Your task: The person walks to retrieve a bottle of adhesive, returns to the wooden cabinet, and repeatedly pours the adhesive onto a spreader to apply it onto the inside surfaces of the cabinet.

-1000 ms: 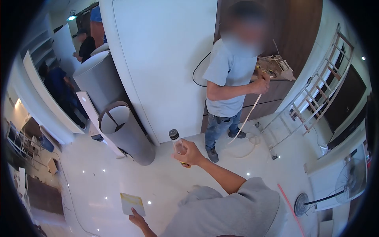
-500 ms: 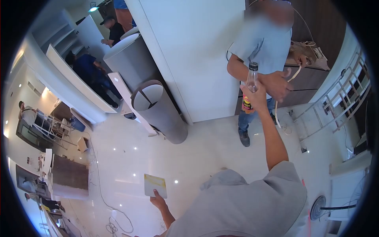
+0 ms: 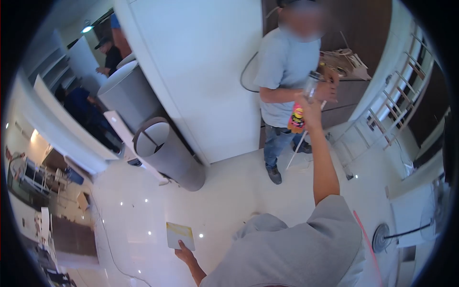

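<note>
My right hand (image 3: pixel 311 111) is wrapped round a clear bottle (image 3: pixel 297 118) with a dark cap and a pink and yellow label, held out at arm's length. Just behind it are the hands of a co-worker (image 3: pixel 284 62) in a light grey shirt and jeans, with a pale strip (image 3: pixel 297 150) hanging from them. Whether those hands touch the bottle I cannot tell. Low on the left, my left hand (image 3: pixel 185 252) grips the lower edge of a flat pale plate (image 3: pixel 180 236) with yellow smears on it.
Large grey rolls (image 3: pixel 169 155) stand against the white wall panel (image 3: pixel 205 76). A ladder (image 3: pixel 399 103) leans at the right, above a fan (image 3: pixel 381 237). Two more people are at the far left by the shelves. A cable (image 3: pixel 107 244) runs across the floor.
From a second ago, my right hand has moved the bottle forward and right, up to the co-worker's hands. My left hand still holds the plate. The view has swung right and back.
</note>
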Available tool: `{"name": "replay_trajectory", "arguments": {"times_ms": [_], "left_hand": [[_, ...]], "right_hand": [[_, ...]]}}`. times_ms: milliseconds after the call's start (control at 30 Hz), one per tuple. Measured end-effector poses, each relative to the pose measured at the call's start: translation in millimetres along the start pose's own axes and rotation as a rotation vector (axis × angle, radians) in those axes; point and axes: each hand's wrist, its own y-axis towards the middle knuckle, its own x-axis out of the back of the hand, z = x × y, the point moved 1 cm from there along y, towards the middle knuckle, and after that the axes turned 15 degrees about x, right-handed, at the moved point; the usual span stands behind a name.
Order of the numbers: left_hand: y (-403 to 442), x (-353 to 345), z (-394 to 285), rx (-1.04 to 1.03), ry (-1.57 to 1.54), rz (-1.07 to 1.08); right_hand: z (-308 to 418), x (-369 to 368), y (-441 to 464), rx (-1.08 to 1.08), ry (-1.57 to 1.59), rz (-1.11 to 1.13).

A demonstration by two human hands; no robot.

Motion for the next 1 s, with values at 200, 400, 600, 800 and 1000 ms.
{"name": "replay_trajectory", "arguments": {"times_ms": [200, 400, 600, 800, 1000], "left_hand": [[-1.6, -24.3, -12.4, 0.003, 0.018, 0.073], [-21.1, -39.2, -18.1, 0.029, -0.019, 0.105], [-21.8, -54.9, 3.4, -0.036, 0.037, 0.119], [-25.6, -76.6, 12.5, -0.020, -0.048, 0.109], [-69.1, -87.4, 9.3, 0.037, -0.022, -0.031]], "right_hand": [[-9.0, 16.1, -10.3, 0.019, -0.161, 0.085], [26.3, 17.6, -27.0, 0.161, -0.124, 0.378], [107.3, 1.6, -40.6, 0.240, 0.050, 0.557], [56.1, 14.5, -4.9, 0.216, 0.160, 0.373], [-32.8, 27.6, 51.3, -0.040, 0.266, 0.297]]}}
